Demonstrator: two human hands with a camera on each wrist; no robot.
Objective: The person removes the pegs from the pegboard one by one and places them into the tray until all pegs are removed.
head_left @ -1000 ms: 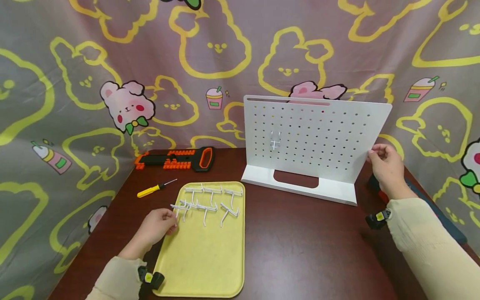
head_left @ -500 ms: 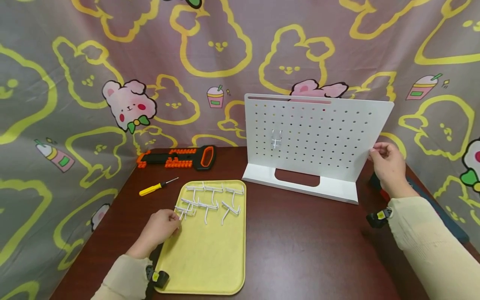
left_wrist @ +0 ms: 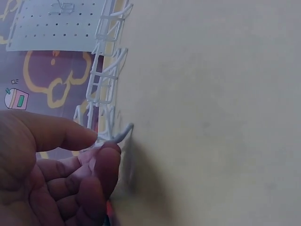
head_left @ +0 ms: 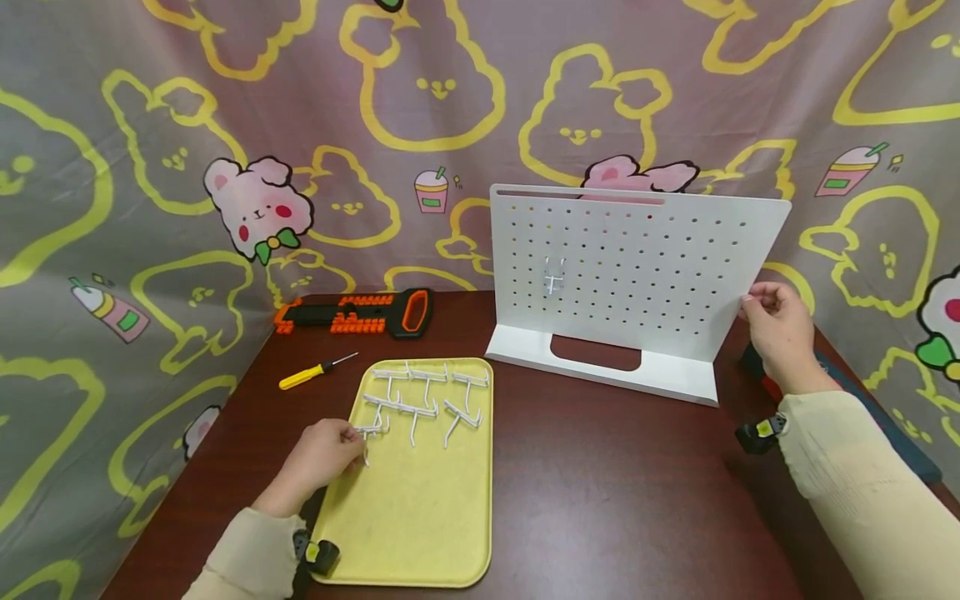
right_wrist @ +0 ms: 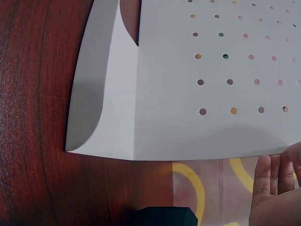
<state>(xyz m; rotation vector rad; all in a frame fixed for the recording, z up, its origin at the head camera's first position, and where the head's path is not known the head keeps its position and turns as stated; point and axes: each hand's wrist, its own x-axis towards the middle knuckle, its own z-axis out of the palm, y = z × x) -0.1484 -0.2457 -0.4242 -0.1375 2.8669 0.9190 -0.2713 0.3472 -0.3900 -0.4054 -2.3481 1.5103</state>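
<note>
My left hand [head_left: 322, 454] is over the left rim of a yellow tray [head_left: 420, 517]. Its thumb and forefinger pinch a white wire pegboard hook [left_wrist: 124, 134], partly hidden by the fingers. Several more white hooks [head_left: 416, 410] lie in the tray's far half, just beyond that hand. On the right, a white pegboard [head_left: 637, 275] stands upright on its base, with one hook [head_left: 553, 282] mounted left of its middle. My right hand [head_left: 780, 333] holds the board's right edge between thumb and fingers; the right wrist view shows the fingers [right_wrist: 274, 176] at that edge.
A yellow-handled screwdriver [head_left: 303, 377] lies left of the tray. Behind it is a black and orange tool [head_left: 352, 315] near the curtain. A dark blue object [head_left: 900, 433] lies under the right forearm. A patterned curtain [head_left: 300, 100] encloses the table [head_left: 585, 492].
My left hand has shifted slightly right with the hook, whose prong has changed angle and now points down toward the tray. The right hand keeps its hold on the pegboard.
</note>
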